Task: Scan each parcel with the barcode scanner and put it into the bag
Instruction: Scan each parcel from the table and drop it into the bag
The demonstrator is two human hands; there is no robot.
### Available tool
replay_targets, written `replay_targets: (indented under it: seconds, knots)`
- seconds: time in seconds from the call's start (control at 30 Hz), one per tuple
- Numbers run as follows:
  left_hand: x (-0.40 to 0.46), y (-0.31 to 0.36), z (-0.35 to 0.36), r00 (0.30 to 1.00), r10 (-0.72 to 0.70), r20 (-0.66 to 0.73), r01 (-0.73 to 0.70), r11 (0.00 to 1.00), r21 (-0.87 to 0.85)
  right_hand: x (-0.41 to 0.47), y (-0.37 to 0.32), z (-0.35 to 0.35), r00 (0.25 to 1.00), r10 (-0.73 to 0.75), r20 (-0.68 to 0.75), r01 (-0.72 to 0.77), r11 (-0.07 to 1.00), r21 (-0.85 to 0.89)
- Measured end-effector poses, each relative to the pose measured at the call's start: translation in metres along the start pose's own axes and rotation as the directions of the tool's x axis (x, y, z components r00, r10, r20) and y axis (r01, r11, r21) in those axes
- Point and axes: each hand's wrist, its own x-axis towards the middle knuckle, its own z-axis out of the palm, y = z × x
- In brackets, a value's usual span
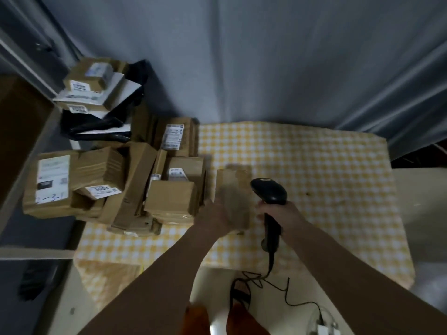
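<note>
A small brown cardboard parcel [233, 197], blurred in the picture, is held above the yellow-and-white checked cloth [314, 165] that covers the desk [338, 269]. The left hand [215, 215] grips it from the left side, fingers wrapped around its lower part. Just to its right, the right hand [278, 211] has its fingers clenched around the handle of a black barcode scanner [268, 192], whose head sits close beside the parcel; its cable [287, 293] trails down off the near edge of the desk. To the left, a heap of brown cardboard parcels [116, 182] with white labels lies on the desk's left end. Further back on the left, smaller boxes and white mailers [94, 90] are stacked over black plastic bags [96, 126]. Grey curtains [266, 56] hang behind.
</note>
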Motion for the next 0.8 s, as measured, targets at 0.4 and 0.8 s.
replay_targets:
  seconds: [0.4,0.8]
  knots:
    - [0.092,0.013,0.04,0.996,-0.094,-0.002,0.093,0.989,-0.112,0.1,0.017,0.024,0.993,0.097,-0.06,-0.091,0.991,0.097]
    - [0.099,0.015,0.052,0.984,-0.178,-0.021,0.17,0.967,-0.189,0.095,0.03,0.04,0.997,0.059,-0.053,-0.055,0.996,0.067]
